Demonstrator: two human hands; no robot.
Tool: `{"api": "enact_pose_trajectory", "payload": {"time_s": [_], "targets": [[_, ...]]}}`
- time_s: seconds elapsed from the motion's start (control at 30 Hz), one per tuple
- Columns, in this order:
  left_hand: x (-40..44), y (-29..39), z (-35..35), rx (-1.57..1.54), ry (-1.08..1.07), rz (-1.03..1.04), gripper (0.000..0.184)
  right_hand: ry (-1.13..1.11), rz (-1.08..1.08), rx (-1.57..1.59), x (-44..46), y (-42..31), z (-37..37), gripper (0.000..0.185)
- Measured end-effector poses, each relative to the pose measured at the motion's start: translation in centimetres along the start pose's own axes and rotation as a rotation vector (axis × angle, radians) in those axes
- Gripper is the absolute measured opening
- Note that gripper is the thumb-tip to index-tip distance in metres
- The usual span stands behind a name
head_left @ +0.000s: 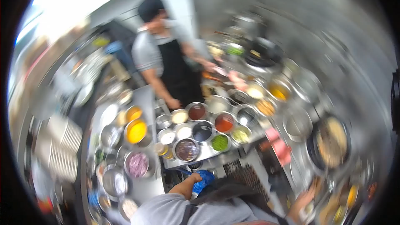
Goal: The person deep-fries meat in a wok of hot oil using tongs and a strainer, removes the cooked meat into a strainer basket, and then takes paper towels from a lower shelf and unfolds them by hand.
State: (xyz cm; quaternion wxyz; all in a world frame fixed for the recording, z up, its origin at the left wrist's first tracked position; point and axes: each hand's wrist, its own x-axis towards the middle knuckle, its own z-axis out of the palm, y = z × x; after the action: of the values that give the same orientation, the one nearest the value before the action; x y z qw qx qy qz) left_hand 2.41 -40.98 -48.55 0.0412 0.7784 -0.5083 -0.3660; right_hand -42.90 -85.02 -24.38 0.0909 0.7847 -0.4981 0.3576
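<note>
Blue bundle point(205, 179) slants up-right beside left hand point(194, 178).

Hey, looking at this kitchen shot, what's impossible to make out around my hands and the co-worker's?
All in the head view:
Left hand: whether it grips the blue thing; blur.
Right hand: what it holds, if anything; motion blur.
Co-worker's outstretched hand: its finger positions; blur.
Pale food: its kind; blur.
Shirt: partly cut off by the bottom edge.

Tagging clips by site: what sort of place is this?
Probably a restaurant kitchen: tall stacks of white dishes, a round black pan of tan food, and a person in a black apron.
</note>
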Motion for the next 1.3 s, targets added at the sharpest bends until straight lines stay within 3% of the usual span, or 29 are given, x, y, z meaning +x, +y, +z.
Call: {"api": "enact_pose_trajectory", "payload": {"time_s": [0.03, 0.07, 0.13, 0.2, 0.33, 0.4, 0.43, 0.47, 0.5, 0.53, 0.57, 0.6, 0.63, 0.73, 0.77, 0.83, 0.97, 1.03, 1.1, 1.17, 1.2, 1.3], "targets": [[-0.5, 0.0, 0.8, -0.489, 0.327, 0.357, 0.038, -0.259, 0.055, 0.095, -5.2, 4.0, 5.0, 0.036], [-1.5, 0.3, 1.8, -0.514, 0.430, 0.303, 0.038, -0.298, -0.035, 0.369, -7.1, 3.4, 6.8, 0.034], [-2.2, 1.2, 2.4, -0.396, 0.318, 0.058, 0.034, -0.860, -0.023, 0.268, -8.5, -3.0, 7.8, 0.032], [-2.4, 2.2, 2.0, -0.387, 0.267, -0.039, 0.034, -1.215, -0.157, 0.149, -9.2, -8.7, 8.1, 0.030], [-4.0, 2.6, 1.8, -0.411, 0.255, -0.112, 0.032, -1.371, -0.425, 0.193, -5.1, -17.3, 7.6, 0.026], [-5.1, 2.4, 2.0, -0.423, 0.231, -0.137, 0.031, -1.250, -0.475, 0.408, -0.2, -22.7, 5.2, 0.025], [-5.8, 2.3, 2.3, -0.426, 0.216, -0.144, 0.031, -1.100, -0.523, 0.719, 3.9, -26.1, 1.7, 0.020], [-6.5, 2.2, 2.5, -0.422, 0.208, -0.159, 0.031, -0.996, -0.362, 1.110, 5.3, -28.5, 0.7, 0.015], [-7.2, 2.1, 2.7, -0.422, 0.195, -0.167, 0.030, -0.976, -0.320, 1.266, 9.4, -32.2, -5.9, 0.022], [-8.0, 1.8, 2.9, -0.413, 0.182, -0.182, 0.030, -0.843, -0.504, 1.416, 12.4, -34.3, -10.6, 0.023], [-8.7, 1.7, 3.2, -0.407, 0.171, -0.195, 0.029, -0.616, -0.606, 1.671, 14.2, -36.0, -15.0, 0.022], [-9.4, 1.5, 3.6, -0.388, 0.155, -0.208, 0.029, -0.204, -0.933, 1.756, 16.2, -36.8, -18.6, 0.020], [-9.9, 1.4, 3.8, -0.366, 0.129, -0.213, 0.029, -0.029, -1.040, 1.857, 17.0, -36.9, -20.8, 0.016], [-10.1, 0.5, 3.1, -0.288, 0.063, -0.235, 0.028, 0.493, -0.893, 2.604, 16.3, -37.9, -23.9, 0.008], [-9.7, 0.4, 3.0, -0.273, 0.038, -0.236, 0.027, 0.640, -0.925, 2.668, 16.7, -38.1, -24.3, 0.006], [-8.3, 0.7, 1.2, -0.241, -0.014, -0.224, 0.027, 0.537, -1.209, 2.628, 17.9, -37.4, -24.9, 0.018], [-4.6, 0.9, -0.5, -0.184, -0.122, -0.161, 0.026, 0.508, -1.016, 2.369, 15.3, -33.6, -22.6, 0.014], [-2.9, 1.2, -0.8, -0.150, -0.184, -0.122, 0.025, -0.219, -1.118, 1.776, 13.7, -31.1, -19.5, 0.028], [-1.1, 1.6, -1.4, -0.114, -0.245, -0.078, 0.025, -0.479, -0.865, 1.351, 10.6, -29.2, -13.6, 0.029], [0.4, 1.9, -2.1, -0.072, -0.290, -0.032, 0.024, -0.775, -0.345, 0.906, 5.4, -24.2, -6.7, 0.031], [1.4, 2.2, -2.6, -0.050, -0.310, -0.005, 0.024, -0.842, -0.163, 0.642, 1.9, -20.7, -3.5, 0.033], [4.3, 3.3, -4.8, 0.030, -0.346, 0.076, 0.023, -0.907, 0.132, 0.327, -9.5, -9.5, 0.1, 0.034]]}}
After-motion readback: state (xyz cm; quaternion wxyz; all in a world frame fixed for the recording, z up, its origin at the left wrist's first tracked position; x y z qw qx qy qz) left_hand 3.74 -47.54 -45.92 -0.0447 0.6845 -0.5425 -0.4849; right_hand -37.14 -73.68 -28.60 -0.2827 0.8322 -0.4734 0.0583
